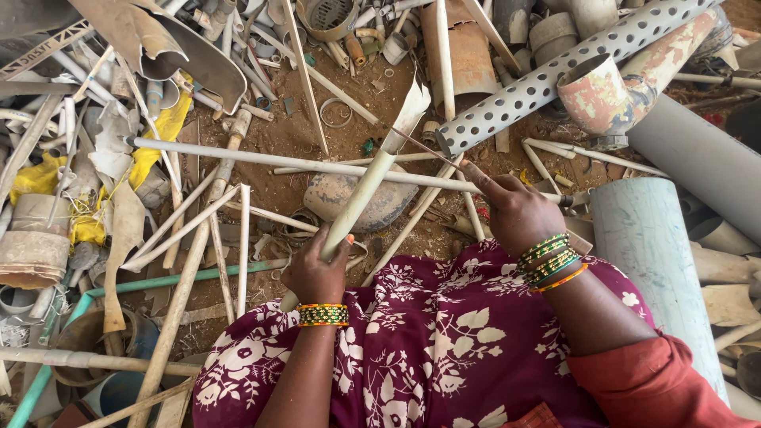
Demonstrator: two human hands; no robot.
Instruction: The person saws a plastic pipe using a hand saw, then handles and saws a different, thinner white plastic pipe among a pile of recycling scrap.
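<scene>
My left hand grips a pale plastic pipe near its lower end; the pipe slants up and right to a flattened, split tip. My right hand is closed around a thin dark blade or rod that points toward the upper part of the pipe. Both wrists wear green and orange bangles. My lap, in maroon floral cloth, fills the bottom of the view.
Scrap plastic pipes cover the dirt ground: a long thin white pipe lying across, a perforated grey pipe, a wide pale blue pipe at the right, a flat stone, yellow scraps at the left.
</scene>
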